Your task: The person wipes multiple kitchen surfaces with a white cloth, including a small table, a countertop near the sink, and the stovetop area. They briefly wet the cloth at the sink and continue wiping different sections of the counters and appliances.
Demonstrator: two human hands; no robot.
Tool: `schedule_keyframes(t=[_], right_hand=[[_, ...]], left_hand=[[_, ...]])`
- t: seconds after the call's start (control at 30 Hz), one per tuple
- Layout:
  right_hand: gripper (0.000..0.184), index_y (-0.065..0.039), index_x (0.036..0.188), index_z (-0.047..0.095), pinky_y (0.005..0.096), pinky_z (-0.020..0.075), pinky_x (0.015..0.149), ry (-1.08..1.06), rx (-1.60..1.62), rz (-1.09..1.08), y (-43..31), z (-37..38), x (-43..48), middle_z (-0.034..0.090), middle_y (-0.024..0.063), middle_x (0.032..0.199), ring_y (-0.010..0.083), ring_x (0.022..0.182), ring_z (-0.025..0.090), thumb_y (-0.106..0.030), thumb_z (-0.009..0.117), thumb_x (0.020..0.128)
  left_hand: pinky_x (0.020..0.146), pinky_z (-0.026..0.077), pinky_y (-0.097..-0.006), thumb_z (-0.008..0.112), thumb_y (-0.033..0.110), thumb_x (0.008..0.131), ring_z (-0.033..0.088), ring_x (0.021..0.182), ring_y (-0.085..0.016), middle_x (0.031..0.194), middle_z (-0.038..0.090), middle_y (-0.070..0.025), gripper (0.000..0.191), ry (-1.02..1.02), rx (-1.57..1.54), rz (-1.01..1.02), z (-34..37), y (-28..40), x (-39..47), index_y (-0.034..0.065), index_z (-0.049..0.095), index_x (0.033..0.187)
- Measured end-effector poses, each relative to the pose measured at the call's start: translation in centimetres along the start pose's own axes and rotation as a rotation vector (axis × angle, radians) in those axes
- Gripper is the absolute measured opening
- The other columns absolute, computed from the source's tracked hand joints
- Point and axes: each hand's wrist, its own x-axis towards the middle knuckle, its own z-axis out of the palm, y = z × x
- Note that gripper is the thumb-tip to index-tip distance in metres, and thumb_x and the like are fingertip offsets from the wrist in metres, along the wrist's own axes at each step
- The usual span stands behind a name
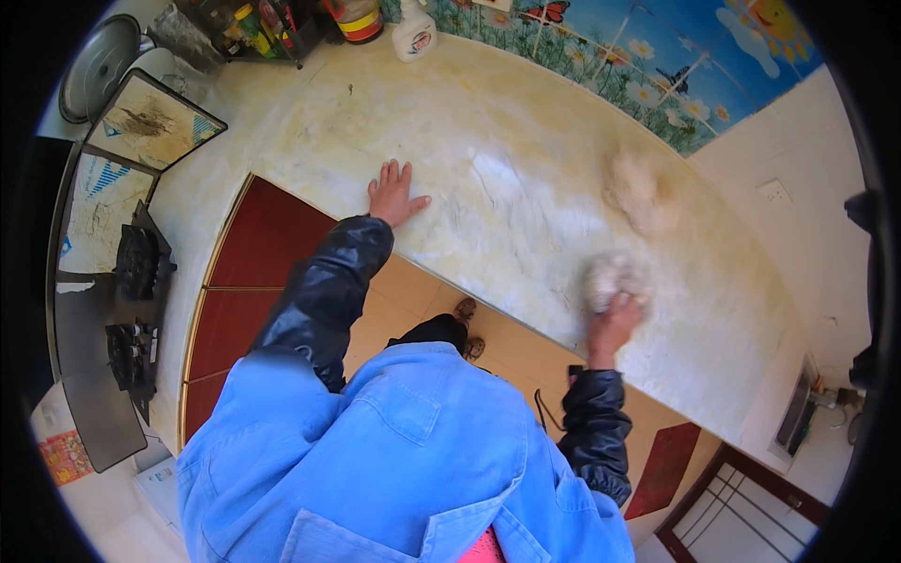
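Note:
My left hand lies palm down on a pale, marbled countertop, near its front edge, fingers spread and holding nothing. Farther right, my right hand grips a crumpled whitish cloth against the same surface. Motion blurs the cloth, and my right fingertips are partly hidden in it. Beyond the cloth, towards the wall, is a blurred tan patch; I cannot tell whether it is a thing or a reflection. Around the middle of the counter the surface has a wet-looking shine.
A white spray bottle stands against the tiled wall. To its left are a red-and-yellow container and a black rack of bottles. A gas stove with a folding splash guard occupies the left. Dark red cabinet doors sit below the counter.

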Motion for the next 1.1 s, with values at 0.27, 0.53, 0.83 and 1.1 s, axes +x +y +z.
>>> schedule_keyframes(t=[0.27,0.53,0.83,1.1], right_hand=[[0.048,-0.005,0.124,0.058,0.0493,0.0459,0.1,-0.125,0.076,0.116,5.7,-0.7,1.5,0.058,0.0212,0.129,0.0442,0.118,0.052,-0.01,0.066,0.077],[0.034,-0.005,0.104,0.061,0.0517,0.0451,0.092,0.041,0.195,-0.176,-3.5,1.2,5.7,0.062,0.0215,0.113,0.0435,0.103,0.057,-0.004,0.065,0.07],[0.037,-0.009,0.104,0.061,0.0494,0.0462,0.098,-0.036,0.057,-0.024,2.9,0.2,5.0,0.059,0.0183,0.118,0.0439,0.108,0.056,-0.006,0.071,0.068],[0.025,-0.006,0.101,0.067,0.0525,0.0442,0.092,-0.145,-0.022,0.438,9.5,0.3,2.4,0.065,0.0203,0.108,0.0405,0.105,0.058,-0.005,0.063,0.077]], left_hand=[[0.115,0.018,-0.06,0.066,0.061,0.082,0.013,0.15,-0.041,0.16,0.021,-0.0252,0.096,0.049,0.009,-0.088,0.5,1.7,4.8,0.0103,0.028,0.155],[0.115,0.016,-0.0596,0.067,0.058,0.081,0.014,0.149,-0.045,0.157,0.023,-0.0299,0.094,0.037,-0.011,0.081,1.0,5.7,4.8,0.0074,0.033,0.152],[0.114,0.022,-0.0581,0.072,0.03,0.08,0.023,0.147,-0.043,0.152,0.036,-0.0236,0.077,-0.104,-0.213,0.601,1.0,21.6,6.7,0.0054,0.041,0.147],[0.11,0.025,-0.0629,0.074,0.027,0.081,0.015,0.148,-0.045,0.158,0.025,-0.0209,0.081,-0.041,-0.193,0.919,0.7,36.9,6.7,0.0196,0.036,0.151]])
